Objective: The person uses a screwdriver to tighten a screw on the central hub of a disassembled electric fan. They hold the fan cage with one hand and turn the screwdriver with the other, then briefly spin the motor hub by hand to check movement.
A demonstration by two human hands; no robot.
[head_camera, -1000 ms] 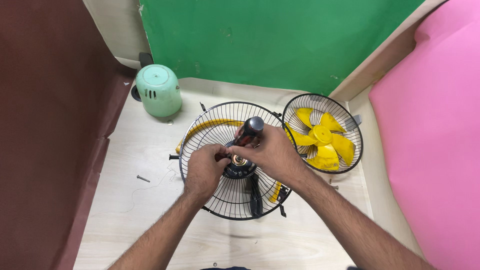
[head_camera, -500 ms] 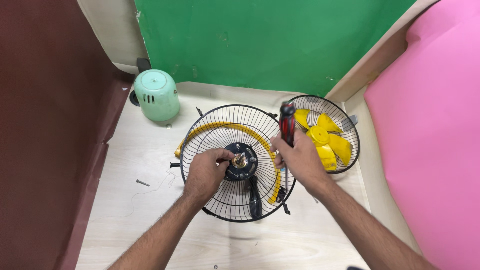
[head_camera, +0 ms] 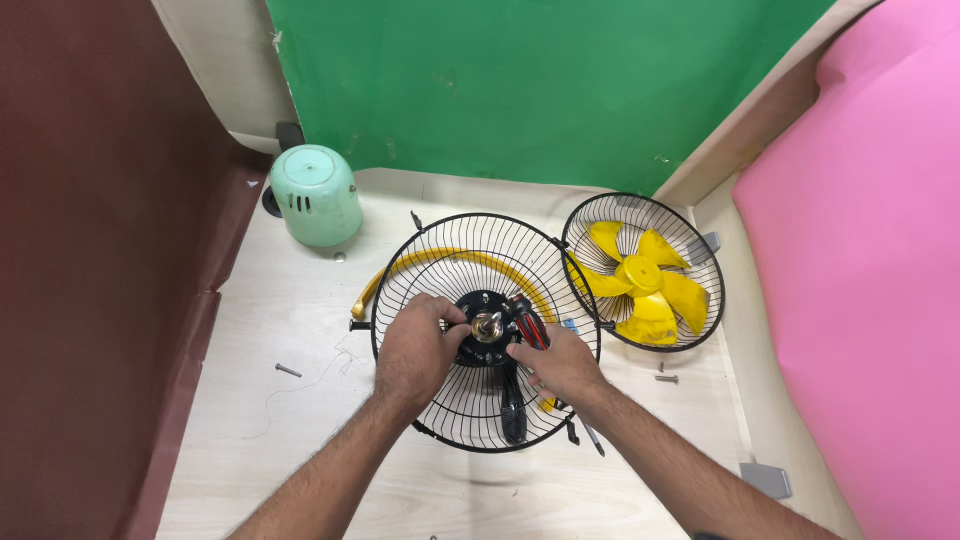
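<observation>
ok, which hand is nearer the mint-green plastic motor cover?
Left. The left hand rests on the black wire fan guard, below and right of the mint-green plastic motor cover; the right hand sits farther right.

1 head view only, looking steeply down from close above at floor (head_camera: pixel 300 470), facing green backdrop (head_camera: pixel 540 90); no 2nd view.

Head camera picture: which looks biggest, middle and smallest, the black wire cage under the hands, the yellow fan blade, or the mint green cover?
1. Black wire cage, clearly the biggest.
2. Yellow fan blade.
3. Mint green cover, somewhat smaller than the blade, though it lies farther from the camera, so these two are less sure.
</observation>
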